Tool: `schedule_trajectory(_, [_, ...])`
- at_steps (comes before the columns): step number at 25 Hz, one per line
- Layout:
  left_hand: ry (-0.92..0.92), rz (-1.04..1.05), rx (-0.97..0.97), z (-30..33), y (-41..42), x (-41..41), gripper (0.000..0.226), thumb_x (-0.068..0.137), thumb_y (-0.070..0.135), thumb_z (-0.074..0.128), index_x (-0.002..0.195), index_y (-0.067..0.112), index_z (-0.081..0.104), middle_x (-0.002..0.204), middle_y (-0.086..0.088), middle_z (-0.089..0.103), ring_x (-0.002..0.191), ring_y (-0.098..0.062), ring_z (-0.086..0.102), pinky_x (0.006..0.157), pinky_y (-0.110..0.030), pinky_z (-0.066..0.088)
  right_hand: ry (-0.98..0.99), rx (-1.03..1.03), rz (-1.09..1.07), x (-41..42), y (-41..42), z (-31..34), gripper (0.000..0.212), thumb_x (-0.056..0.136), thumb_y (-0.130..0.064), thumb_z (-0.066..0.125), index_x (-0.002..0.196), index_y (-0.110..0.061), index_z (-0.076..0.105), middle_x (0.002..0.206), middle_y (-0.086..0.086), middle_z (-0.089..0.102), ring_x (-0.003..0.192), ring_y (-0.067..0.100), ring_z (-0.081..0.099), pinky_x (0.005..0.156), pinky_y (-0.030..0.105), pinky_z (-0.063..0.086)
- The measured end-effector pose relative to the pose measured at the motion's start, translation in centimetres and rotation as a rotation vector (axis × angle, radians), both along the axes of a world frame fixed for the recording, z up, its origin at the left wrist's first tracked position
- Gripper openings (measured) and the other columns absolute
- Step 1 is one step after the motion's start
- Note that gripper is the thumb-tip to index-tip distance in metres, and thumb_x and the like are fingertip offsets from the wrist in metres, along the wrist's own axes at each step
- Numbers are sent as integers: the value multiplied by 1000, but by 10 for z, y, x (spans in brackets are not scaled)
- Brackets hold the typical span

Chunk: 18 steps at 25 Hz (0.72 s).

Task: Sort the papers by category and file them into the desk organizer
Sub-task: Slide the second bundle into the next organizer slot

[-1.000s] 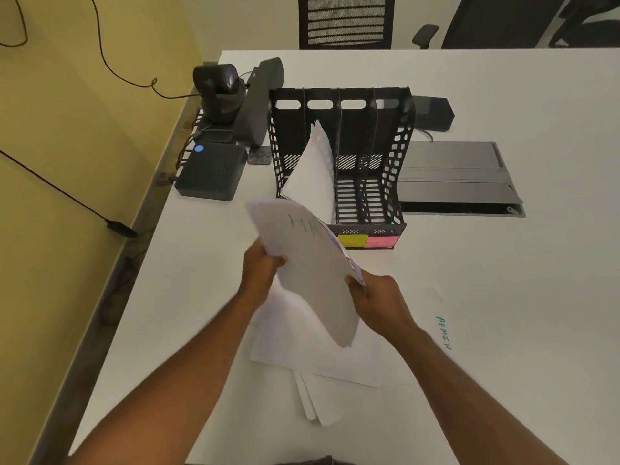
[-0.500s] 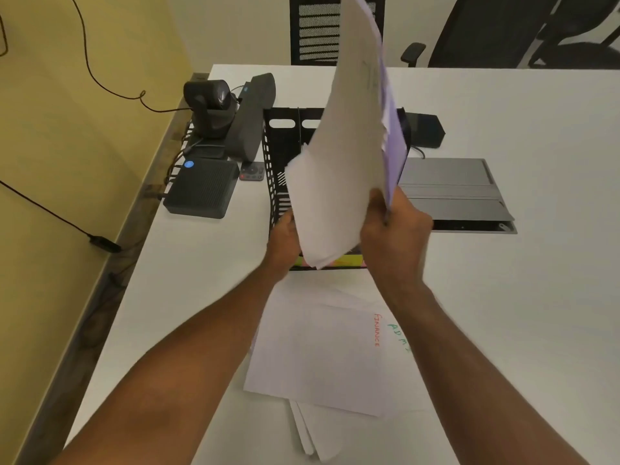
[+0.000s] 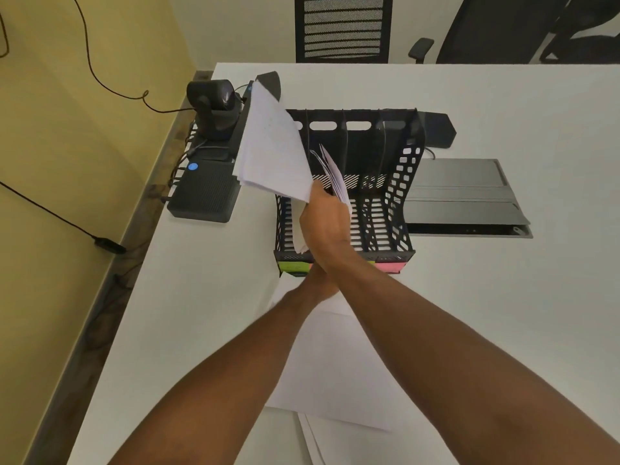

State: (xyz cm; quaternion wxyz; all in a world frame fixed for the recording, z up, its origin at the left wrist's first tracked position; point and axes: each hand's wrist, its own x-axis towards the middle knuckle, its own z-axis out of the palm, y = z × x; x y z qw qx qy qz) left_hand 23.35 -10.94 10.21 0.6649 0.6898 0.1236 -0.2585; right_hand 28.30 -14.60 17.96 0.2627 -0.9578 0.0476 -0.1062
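Observation:
A black mesh desk organizer (image 3: 401, 182) with several upright slots stands mid-table, with green (image 3: 294, 265) and pink (image 3: 389, 265) labels on its front lip. My right hand (image 3: 323, 218) is shut on a stack of white papers (image 3: 271, 146), tilted up and to the left over the organizer's leftmost slot. A few sheets (image 3: 332, 172) lean in the second slot. My left hand (image 3: 318, 285) is mostly hidden under my right wrist at the organizer's front, and its grip does not show. Loose white sheets (image 3: 335, 364) lie on the table beneath my forearms.
A webcam (image 3: 214, 102) and a black box (image 3: 201, 193) sit left of the organizer near the table's left edge. A grey cable hatch (image 3: 463, 196) lies to the right. Office chairs (image 3: 342, 28) stand behind the table's far edge.
The paper stack has swung down from upright in both hands to a left tilt over the organizer. My right hand now holds it alone, and my left hand has dropped beneath my right wrist.

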Motion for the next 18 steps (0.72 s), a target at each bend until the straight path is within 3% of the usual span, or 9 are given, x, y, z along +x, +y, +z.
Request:
schedule_trajectory(2, [-224,-13,153,-4,12,-9,45,87,-11,57,70,31,59,62,10,60,57,0,58,54,-9,49,52,8,-6,5,7,-12,34,97,-6,47,130,-5,50,98,15,72,84,33,71,71,46,61])
schedule_trajectory(4, [-357,222,211,-16,32,-10,51,86,-10,49,56,28,64,52,11,61,53,-5,58,55,-20,49,77,56,-12,9,9,-23,32,94,-3,47,125,-3,53,98,18,71,86,36,70,73,45,58])
schedule_trajectory(6, [-333,482,245,-12,56,-6,41,67,-8,49,57,27,68,61,7,66,63,-13,61,61,-26,49,98,145,-45,9,10,-33,26,92,-4,51,119,-5,54,97,16,69,85,34,68,72,44,57])
schedule_trajectory(8, [-341,604,84,7,75,8,41,68,-5,55,84,29,71,88,3,72,86,-16,67,67,-22,53,119,187,-80,7,12,-43,24,92,-6,53,116,-8,54,94,14,68,83,33,68,70,42,58])
schedule_trajectory(11, [-379,468,-178,37,85,37,37,79,11,69,112,28,67,109,0,74,100,-17,70,75,-25,58,112,215,-88,4,19,-57,27,93,-8,49,119,-11,50,94,15,69,83,34,67,70,39,54])
schedule_trajectory(15, [-313,377,-91,58,70,48,68,72,28,73,136,17,50,129,-14,60,119,-32,58,100,-50,51,134,313,-56,1,29,-70,23,99,-15,49,119,-8,58,101,14,72,89,32,69,82,42,58])
schedule_trajectory(18, [-353,175,37,54,61,45,64,84,19,68,141,9,43,134,-19,56,125,-34,54,105,-53,46,103,328,-70,0,29,-77,23,100,-17,49,103,-6,69,94,14,75,84,33,71,75,32,54])
